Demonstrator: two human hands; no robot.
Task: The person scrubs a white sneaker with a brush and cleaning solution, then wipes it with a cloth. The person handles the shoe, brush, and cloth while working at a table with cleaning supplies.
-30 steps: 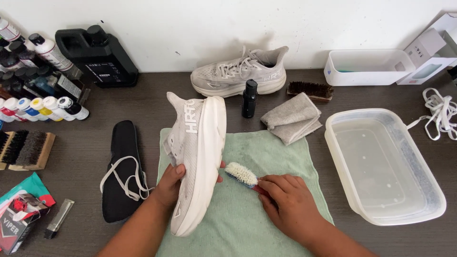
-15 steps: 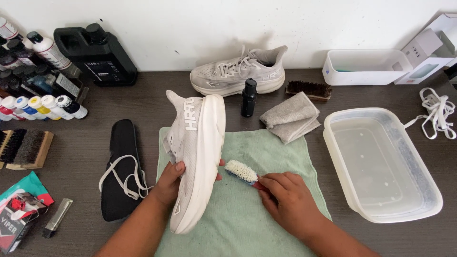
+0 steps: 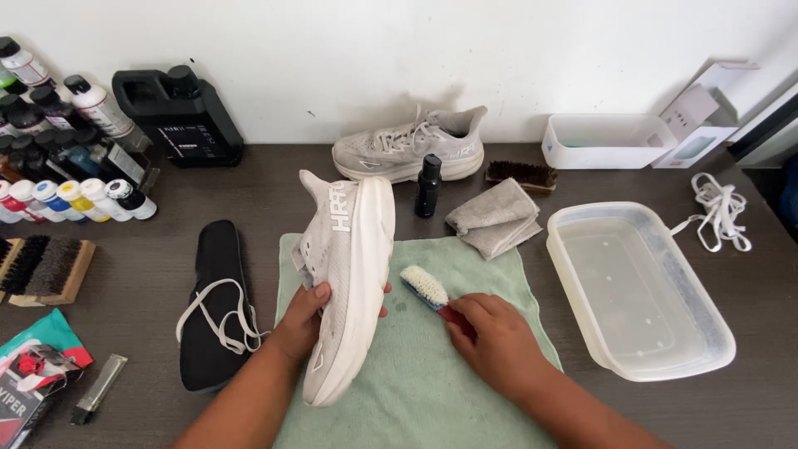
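Green towel (image 3: 486,270) spread on dark table (image 3: 158,249), tub of water (image 3: 640,291) just right of it. Pale grey shoe (image 3: 349,274) tipped on its side over towel, sole facing right, gripped by left hand (image 3: 301,320), fingers wrapped round upper. Small white-bristled brush (image 3: 426,287) lying on towel beside sole, handle pinched in right hand (image 3: 490,337).

Both forearms are bare, no sleeves, with the left hand (image 3: 301,323) and right hand (image 3: 490,341) ungloved.

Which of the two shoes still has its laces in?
The shoe by the wall: white laces cross its top. The one in the left hand is on its side, unlaced, over the green towel.
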